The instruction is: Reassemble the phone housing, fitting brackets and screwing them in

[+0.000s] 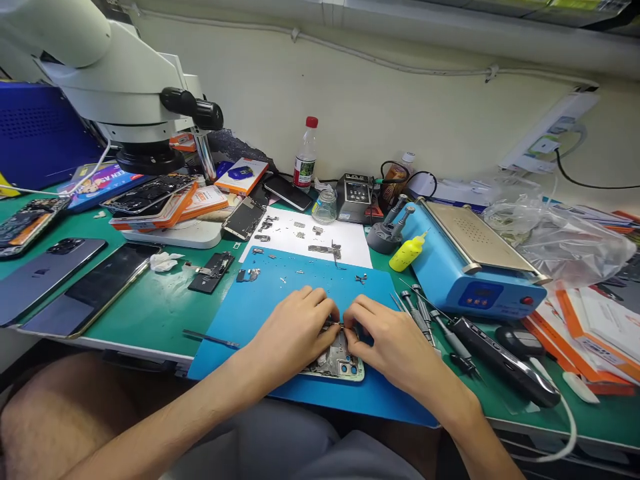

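Observation:
An opened phone housing (327,367) lies on the blue mat (280,300), with two camera rings at its near right corner. Both my hands are over it, partly covering it. My left hand (300,327) is closed, its thumb and fingers pinching at the housing's far side. From the right, my right hand (383,330) is closed too, its fingertips meeting the left ones. Between them shows a small thin dark part (339,325); its kind is mostly hidden. A dark flat strip (213,339) lies left of my left hand. Small loose phone parts (249,275) lie beyond my hands.
A white sheet (285,233) holds several phone parts. At right are a blue heating plate machine (450,287), a yellow bottle (407,252) and screwdrivers (417,310). Several phones (95,290) lie at left, below a microscope (135,100). A plastic bottle (306,157) stands behind.

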The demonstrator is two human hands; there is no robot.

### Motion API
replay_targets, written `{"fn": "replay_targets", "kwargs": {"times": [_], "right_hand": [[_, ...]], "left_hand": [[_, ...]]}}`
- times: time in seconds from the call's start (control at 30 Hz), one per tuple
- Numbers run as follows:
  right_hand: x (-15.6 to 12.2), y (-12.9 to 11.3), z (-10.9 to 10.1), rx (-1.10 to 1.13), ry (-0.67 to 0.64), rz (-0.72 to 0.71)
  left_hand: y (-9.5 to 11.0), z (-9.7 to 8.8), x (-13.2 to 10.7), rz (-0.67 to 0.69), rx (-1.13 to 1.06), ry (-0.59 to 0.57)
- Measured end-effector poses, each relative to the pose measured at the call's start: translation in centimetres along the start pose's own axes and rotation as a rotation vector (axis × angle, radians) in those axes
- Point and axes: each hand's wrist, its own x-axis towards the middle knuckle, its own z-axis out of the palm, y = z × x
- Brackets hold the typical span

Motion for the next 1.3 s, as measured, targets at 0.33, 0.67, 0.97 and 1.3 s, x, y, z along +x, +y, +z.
{"fn": "replay_targets", "kwargs": {"times": [0.33,0.67,0.97,1.3], "right_hand": [[0.0,0.3,-1.1,-0.041,0.006,-0.059],[0.3,-0.1,-0.2,-0.098,0.024,-0.081],[0.4,-0.4,-0.6,-0.059,0.016,-0.043],[-0.1,1.2,-1.2,0.141,-0.022,0.025]], "left_hand": [[0.2,-0.1,0.1,0.012,0.027,0.003],[-0.1,-0.5,-0.3,0.009,-0.032,-0.016],[0.1,-0.4,-0.1,0.002,0.0,-0.002],[0.4,-0.1,-0.1,0.005,0.046,0.006]]}}
